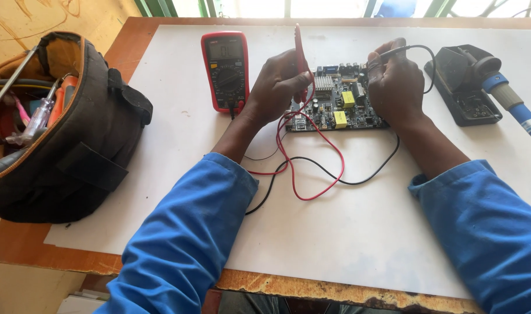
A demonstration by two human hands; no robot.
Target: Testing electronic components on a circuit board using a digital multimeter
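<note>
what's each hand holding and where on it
The left hand grips the slim red meter probe around its lower shaft; the right hand pinches the thin black probe near its tip end, both over the green circuit board.

I wear a bright blue top with long sleeves. The left sleeve (184, 232) and right sleeve (486, 227) are soft and wrinkly. They stop before my wrists. My hands are bare.
</note>
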